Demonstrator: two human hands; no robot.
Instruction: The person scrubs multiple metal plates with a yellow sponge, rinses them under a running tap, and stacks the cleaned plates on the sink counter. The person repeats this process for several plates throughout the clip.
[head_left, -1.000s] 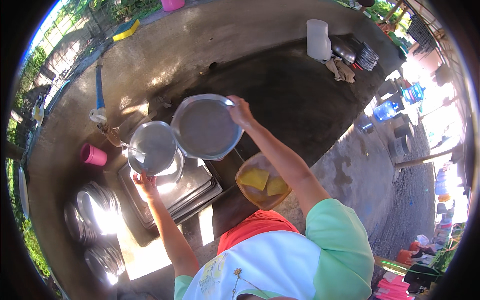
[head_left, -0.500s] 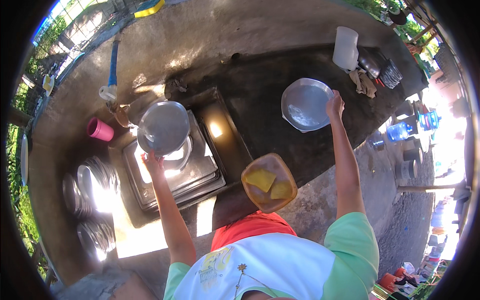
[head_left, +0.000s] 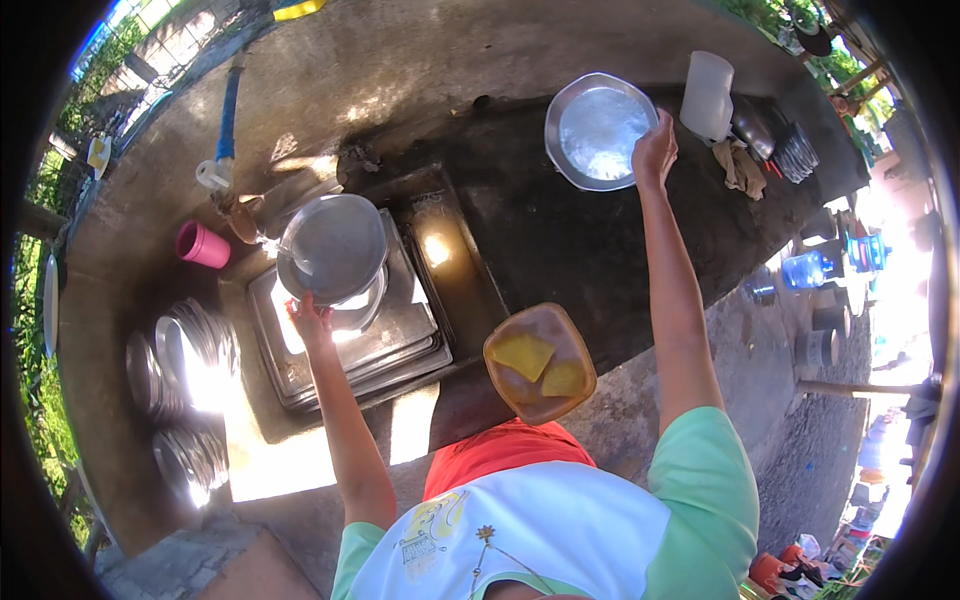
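My left hand (head_left: 313, 318) grips the near rim of a round metal plate (head_left: 335, 250). Water from the tap (head_left: 240, 222) runs onto that plate's left side. Below it, a stack of metal trays (head_left: 405, 335) and another round dish (head_left: 365, 310) lie in the sink (head_left: 470, 245). Over the dark counter at the far right, my right hand (head_left: 655, 152) is closed on the right rim of a second metal plate (head_left: 600, 130), whose inside shines in the light. Whether this plate touches the counter I cannot tell.
Several metal plates (head_left: 190, 350) stand stacked at the left, beside a pink cup (head_left: 203, 245). A plastic tub (head_left: 540, 405) with yellow pieces sits at the counter's front edge. A white jug (head_left: 708, 95), a cloth (head_left: 740, 170) and cutlery (head_left: 795, 152) lie back right.
My right hand has carried its metal plate farther back across the counter, and the plate is tilted differently. My left hand keeps its plate by the tap, nearly unmoved.
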